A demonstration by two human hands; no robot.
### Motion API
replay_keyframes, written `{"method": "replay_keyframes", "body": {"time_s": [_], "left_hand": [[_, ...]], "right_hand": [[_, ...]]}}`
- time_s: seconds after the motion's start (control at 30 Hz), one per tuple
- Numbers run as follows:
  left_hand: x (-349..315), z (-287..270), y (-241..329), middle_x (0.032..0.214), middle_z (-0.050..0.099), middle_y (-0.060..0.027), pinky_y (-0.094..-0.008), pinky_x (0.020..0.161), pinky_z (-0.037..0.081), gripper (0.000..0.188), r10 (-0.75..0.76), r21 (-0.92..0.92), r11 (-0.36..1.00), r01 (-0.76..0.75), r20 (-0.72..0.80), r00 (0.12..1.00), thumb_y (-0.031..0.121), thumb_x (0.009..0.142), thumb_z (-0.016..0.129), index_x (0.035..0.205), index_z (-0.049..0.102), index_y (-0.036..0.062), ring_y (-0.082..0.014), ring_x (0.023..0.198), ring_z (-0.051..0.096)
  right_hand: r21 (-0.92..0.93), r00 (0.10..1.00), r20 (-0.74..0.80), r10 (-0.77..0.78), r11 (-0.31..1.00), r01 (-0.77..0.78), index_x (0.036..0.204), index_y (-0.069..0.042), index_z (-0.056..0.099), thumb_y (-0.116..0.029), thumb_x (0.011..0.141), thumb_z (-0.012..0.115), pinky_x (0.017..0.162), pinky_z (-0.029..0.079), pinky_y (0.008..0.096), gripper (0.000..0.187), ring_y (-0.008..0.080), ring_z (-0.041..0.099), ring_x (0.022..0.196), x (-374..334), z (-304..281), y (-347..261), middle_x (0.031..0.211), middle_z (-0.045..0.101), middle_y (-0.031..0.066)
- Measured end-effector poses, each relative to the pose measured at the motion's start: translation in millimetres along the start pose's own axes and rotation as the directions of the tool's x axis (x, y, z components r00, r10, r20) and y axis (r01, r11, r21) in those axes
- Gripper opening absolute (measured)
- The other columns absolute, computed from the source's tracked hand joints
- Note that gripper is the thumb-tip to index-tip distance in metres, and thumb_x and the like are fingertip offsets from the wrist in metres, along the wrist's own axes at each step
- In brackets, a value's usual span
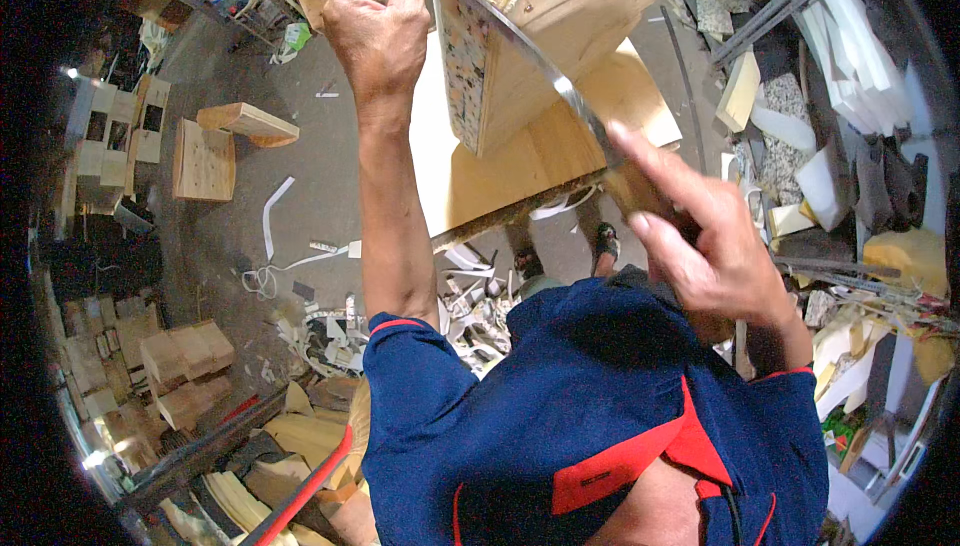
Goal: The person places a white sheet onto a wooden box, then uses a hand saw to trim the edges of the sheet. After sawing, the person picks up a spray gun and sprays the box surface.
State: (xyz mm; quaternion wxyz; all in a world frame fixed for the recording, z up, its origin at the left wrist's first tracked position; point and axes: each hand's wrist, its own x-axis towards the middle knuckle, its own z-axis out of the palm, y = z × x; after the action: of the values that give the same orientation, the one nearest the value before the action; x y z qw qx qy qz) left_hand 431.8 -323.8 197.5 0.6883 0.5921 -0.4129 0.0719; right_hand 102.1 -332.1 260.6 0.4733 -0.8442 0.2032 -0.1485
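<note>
My right hand [705, 236] is closed round the brown handle of a long knife [565, 86], its index finger stretched along the blade. Slanting up to the left, the narrow metal blade lies along the edge of a plywood block [570, 31]. Speckled foam [465, 66] covers one side of that block. At the block's upper left corner, close to the blade's far end, my left hand [380, 31] is closed with thumb and fingers together; what they pinch is too small to tell. The block stands on a wooden tabletop [540, 181].
Foam strips and offcuts [480, 306] litter the floor by my feet. Wooden pieces [205, 161] lie on the floor at left, with stacked wooden blocks [185, 366] nearer. White foam sheets [855, 56] and a metal rack crowd the right side.
</note>
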Motion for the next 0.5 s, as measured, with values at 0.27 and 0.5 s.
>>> {"method": "replay_keyframes", "body": {"time_s": [0.27,0.5], "left_hand": [[-13.6,-49.2,6.8,0.09,0.071,-0.006,-0.0275,0.074,0.051,0.018,-0.065,0.298,0.937,0.185,-0.372,0.926,0.015,0.092,0.073,0.098,0.072,-0.0026,-0.012,0.08,0.062],[-110.0,-52.7,0.6,0.12,0.066,-0.0193,-0.0368,0.093,0.052,0.03,0.072,0.429,0.887,0.17,-0.493,0.867,0.014,0.103,0.056,0.12,0.063,-0.0089,-0.0253,0.103,0.065]], "right_hand": [[-0.147,0.982,-0.051,-0.181,0.974,0.172,0.143,0.0,0.05,-0.007,0.081,0.065,0.086,0.052,0.0376,0.064,0.0356,0.069,0.1,-17.5,-27.6,14.8,0.116,0.067,0.0233],[0.099,0.826,-0.521,0.217,0.976,-0.194,0.105,-0.002,0.063,-0.026,0.097,0.062,0.063,0.047,0.0284,0.025,0.0098,0.055,0.07,-27.6,-121.6,112.2,0.079,0.06,-0.0007]]}}
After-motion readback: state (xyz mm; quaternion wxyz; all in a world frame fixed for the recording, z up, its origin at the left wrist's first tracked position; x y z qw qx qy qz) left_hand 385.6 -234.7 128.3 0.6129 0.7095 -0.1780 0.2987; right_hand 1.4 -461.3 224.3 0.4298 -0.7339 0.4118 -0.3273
